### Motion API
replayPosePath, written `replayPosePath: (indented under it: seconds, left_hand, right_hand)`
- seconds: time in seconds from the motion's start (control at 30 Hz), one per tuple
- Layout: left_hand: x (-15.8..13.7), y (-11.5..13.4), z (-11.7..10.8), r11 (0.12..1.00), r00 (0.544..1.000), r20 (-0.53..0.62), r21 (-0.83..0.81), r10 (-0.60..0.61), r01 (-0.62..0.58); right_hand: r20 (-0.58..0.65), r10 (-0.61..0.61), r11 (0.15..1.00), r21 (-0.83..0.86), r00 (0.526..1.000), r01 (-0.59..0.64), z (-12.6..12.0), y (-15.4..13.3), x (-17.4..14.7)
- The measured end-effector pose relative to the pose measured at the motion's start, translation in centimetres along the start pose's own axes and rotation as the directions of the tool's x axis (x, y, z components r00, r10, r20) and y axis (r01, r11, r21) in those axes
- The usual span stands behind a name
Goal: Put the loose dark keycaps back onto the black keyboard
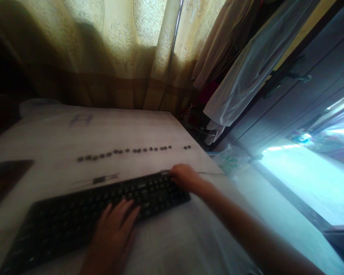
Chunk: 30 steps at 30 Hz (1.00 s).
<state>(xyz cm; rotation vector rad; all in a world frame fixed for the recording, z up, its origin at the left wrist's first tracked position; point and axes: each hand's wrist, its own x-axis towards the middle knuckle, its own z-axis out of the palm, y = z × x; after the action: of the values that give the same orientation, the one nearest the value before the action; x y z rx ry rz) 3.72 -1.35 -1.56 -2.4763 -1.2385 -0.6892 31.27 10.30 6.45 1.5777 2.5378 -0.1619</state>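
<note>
A black keyboard (71,214) lies at a slant across the white-covered table. My left hand (114,229) rests over its lower middle part, fingers stretched out and slightly apart on the keys. At the keyboard's upper right corner, my right hand (186,177) is closed, its fingertips pressed together against the keys or edge. Whatever those fingers hold, if anything, is hidden. Beyond the keyboard, several small dark keycaps (120,151) form an uneven row. Between that row and the keyboard sits a small dark block with thin wire ends (99,179).
At the left edge is a dark flat object (5,179), blurred. A thin cable (209,173) runs right from the keyboard. Patterned curtains (123,49) hang behind the table (126,128). Hanging clothes (240,80) and a plastic bag (231,158) are at the right.
</note>
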Motion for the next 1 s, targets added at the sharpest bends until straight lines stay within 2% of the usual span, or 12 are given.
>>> replayPosePath:
  seconds: [0.2, 0.33, 0.4, 0.47, 0.57, 0.67, 0.8, 0.9, 1.0]
  left_hand:
    - [-0.2, -0.1, 0.2, 1.000, 1.000, 0.027, 0.020, 0.011, -0.011]
    - [-0.2, -0.1, 0.3, 1.000, 1.000, 0.007, 0.005, 0.013, -0.013]
    - [-0.2, -0.1, 0.2, 1.000, 1.000, -0.008, -0.010, 0.004, -0.004]
    - [-0.2, -0.1, 0.2, 1.000, 1.000, 0.006, -0.025, -0.010, 0.010]
    - [-0.3, -0.1, 0.2, 1.000, 0.999, 0.032, -0.029, -0.011, 0.012]
    - [-0.4, -0.2, 0.3, 1.000, 1.000, 0.015, -0.008, 0.012, -0.011]
    - [-0.4, -0.4, 0.5, 1.000, 1.000, -0.002, -0.005, 0.016, -0.016]
    - [-0.5, -0.5, 0.7, 1.000, 1.000, -0.008, 0.012, 0.023, -0.023]
    - [-0.7, -0.6, 0.8, 0.999, 1.000, -0.004, 0.025, 0.027, -0.027]
  right_hand:
    - [0.000, 0.014, 1.000, 0.017, 1.000, -0.014, 0.3, -0.1, 0.0]
    - [-0.137, 0.018, 0.984, 0.177, 0.990, 0.007, 2.2, 0.6, -0.9]
    - [-0.232, 0.051, 0.940, 0.339, 0.971, 0.032, 3.6, 1.2, -1.4]
    - [-0.323, 0.134, 0.861, 0.506, 0.937, 0.051, 5.2, 1.8, -1.8]
    - [-0.425, 0.243, 0.775, 0.625, 0.872, 0.089, 7.1, 2.0, -2.3]
    - [-0.466, 0.218, 0.821, 0.563, 0.858, 0.097, 7.9, 1.5, -2.4]
    - [-0.433, 0.176, 0.923, 0.385, 0.884, 0.006, 7.2, 0.6, -2.3]
    - [-0.398, 0.142, 0.940, 0.340, 0.906, 0.001, 6.6, 0.5, -2.2]
    - [-0.394, 0.116, 0.918, 0.393, 0.912, 0.053, 6.5, 1.4, -2.1]
